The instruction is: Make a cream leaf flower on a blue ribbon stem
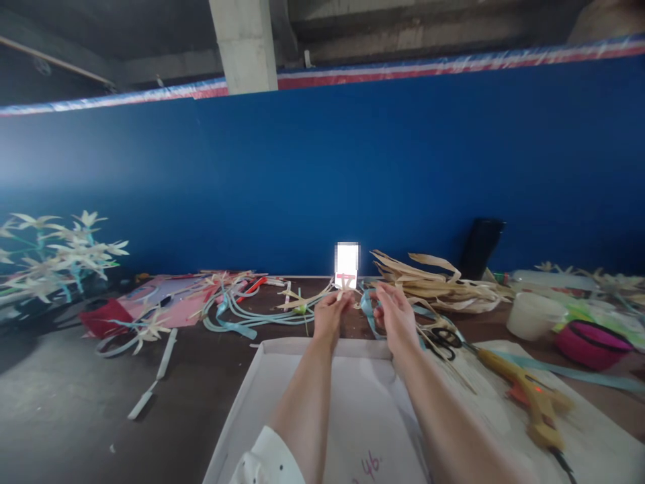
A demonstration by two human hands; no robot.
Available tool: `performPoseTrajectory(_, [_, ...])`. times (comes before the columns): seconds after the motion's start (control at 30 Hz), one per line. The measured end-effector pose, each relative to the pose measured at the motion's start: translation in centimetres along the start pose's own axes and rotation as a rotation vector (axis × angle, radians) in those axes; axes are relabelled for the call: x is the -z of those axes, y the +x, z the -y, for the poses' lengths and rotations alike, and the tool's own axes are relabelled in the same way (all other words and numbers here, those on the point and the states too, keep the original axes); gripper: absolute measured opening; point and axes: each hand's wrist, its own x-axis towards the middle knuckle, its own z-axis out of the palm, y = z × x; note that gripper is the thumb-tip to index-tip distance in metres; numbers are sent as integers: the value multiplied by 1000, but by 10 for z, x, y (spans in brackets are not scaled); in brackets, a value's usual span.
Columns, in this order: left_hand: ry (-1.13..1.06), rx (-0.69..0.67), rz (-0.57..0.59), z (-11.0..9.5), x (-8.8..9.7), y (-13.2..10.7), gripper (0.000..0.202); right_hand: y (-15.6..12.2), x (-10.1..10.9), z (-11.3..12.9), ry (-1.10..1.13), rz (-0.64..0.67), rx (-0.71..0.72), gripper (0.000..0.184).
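Note:
My left hand (330, 316) is closed in a pinch, above the far edge of a white shallow box. Pale petal-like strips (345, 285), shaped like a small flower, stick up from its fingertips. To its right, my right hand (396, 316) has its fingers bent together around a light blue ribbon (367, 309), which curls down beside the fingertips. The exact grip on the ribbon is partly hidden. Under both forearms lies the white box (297, 376), with handwriting on its inner surface. A bright phone-like screen (347, 258) stands just behind the hands.
Dried husk strips (443, 286) lie at right, near black-handled scissors (446, 339). A yellow glue gun (537, 400) with a lit red light rests on white paper. Blue-wrapped stems (236, 316) lie left of my hands; finished pale flowers (75, 249) stand at far left. A blue panel (302, 175) rises behind.

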Motion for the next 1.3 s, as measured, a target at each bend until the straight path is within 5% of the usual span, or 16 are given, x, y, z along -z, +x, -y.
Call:
performPoseTrajectory(0.2, [-210, 83, -6, -4, 4, 1, 28, 5, 2, -5, 52, -35, 19, 50])
performPoseTrajectory(0.47, [-168, 106, 0, -5, 3, -1, 31, 18, 8, -8, 96, -359, 54, 28])
performPoseTrajectory(0.83, [-122, 103, 74, -4, 5, -2, 29, 12, 5, -9, 67, -181, 93, 30])
performPoseTrajectory(1.3, [-126, 152, 103, -6, -1, -4, 32, 2, 3, -17, -281, 84, 231, 38])
